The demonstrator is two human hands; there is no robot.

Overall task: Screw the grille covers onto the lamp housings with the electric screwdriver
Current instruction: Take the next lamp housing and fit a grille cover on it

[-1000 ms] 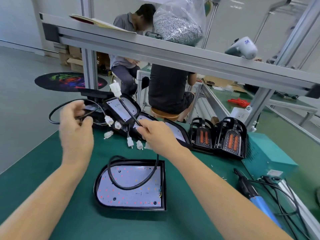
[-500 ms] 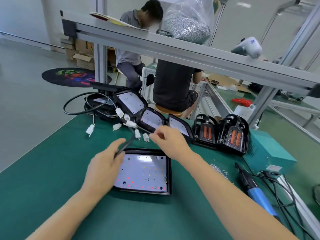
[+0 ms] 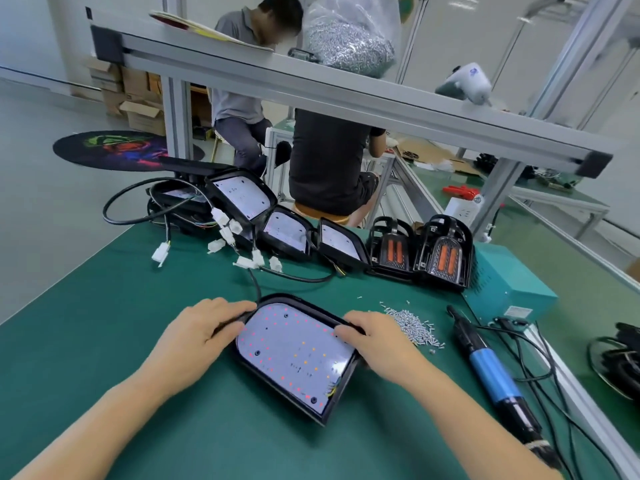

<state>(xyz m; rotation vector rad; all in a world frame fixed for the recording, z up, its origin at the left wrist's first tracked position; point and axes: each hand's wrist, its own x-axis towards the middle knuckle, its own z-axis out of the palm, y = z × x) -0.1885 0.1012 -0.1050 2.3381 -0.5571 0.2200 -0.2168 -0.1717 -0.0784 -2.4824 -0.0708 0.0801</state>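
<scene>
Step in hand, as judged: positioning one housing (image 3: 294, 355) on the desk (image 3: 104, 323) ahead of fitting its cover. No grille is on it; the LED board faces up, bare.

Left hand (image 3: 194, 337) grips the housing's left rim, fingers (image 3: 225, 311) curled over the top-left edge near where the cable (image 3: 256, 285) leaves the shell. Right hand (image 3: 377, 341) holds the right rim, fingertips (image 3: 346, 329) pressed on the upper-right edge. Both hands touch the black rim only, with the board exposed between them. The housing sits skewed, its near corner pointing toward the person.

Grille covers (image 3: 420, 251) stand upright at the far edge of the desk, well apart from the hands, beside a row of further housings (image 3: 287, 233). Screws (image 3: 412, 323) lie loose just right of the right hand. Screwdriver (image 3: 485, 358) lies flat beyond them, untouched.

Next move, as judged: free one hand, fetch a cover from the far row, seat it over the board with its holes aligned. Only then screws and driver. Trailing cable could catch under the rim; check before seating.
</scene>
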